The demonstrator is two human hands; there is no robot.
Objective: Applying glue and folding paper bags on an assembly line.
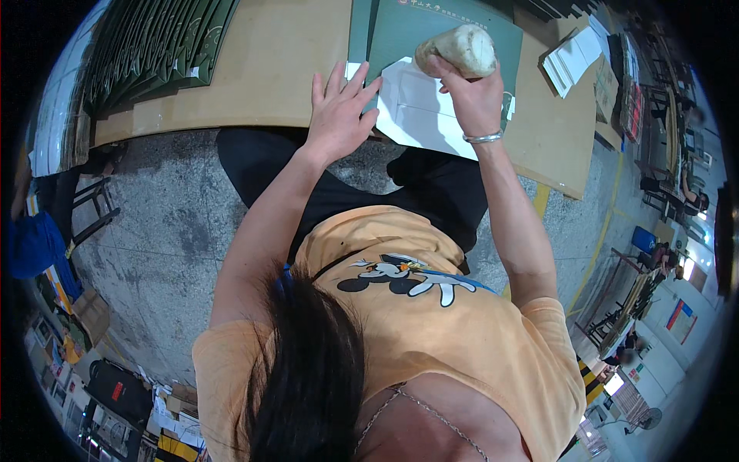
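A green folder (493, 38) with pale lettering lies on the tan tabletop (277, 61) in front of me. White paper flaps (412, 108) cover its near part and reach the table's front edge. My right hand (473, 96) is closed around a thick, off-white rounded cylinder (466, 48) with a worn, smudged surface; its exact kind cannot be made out. The cylinder is over the folder's right half, and I cannot tell whether it touches. My left hand (337, 119) is open with fingers spread, its fingertips beside the folder's left edge and the white flap.
Many similar green folders (165, 50) stand fanned out at the table's far left. White cards (573, 61) are piled on the right side, near other stacked material. The table's near edge runs above my lap. Other people sit at tables (623, 308) far to the right.
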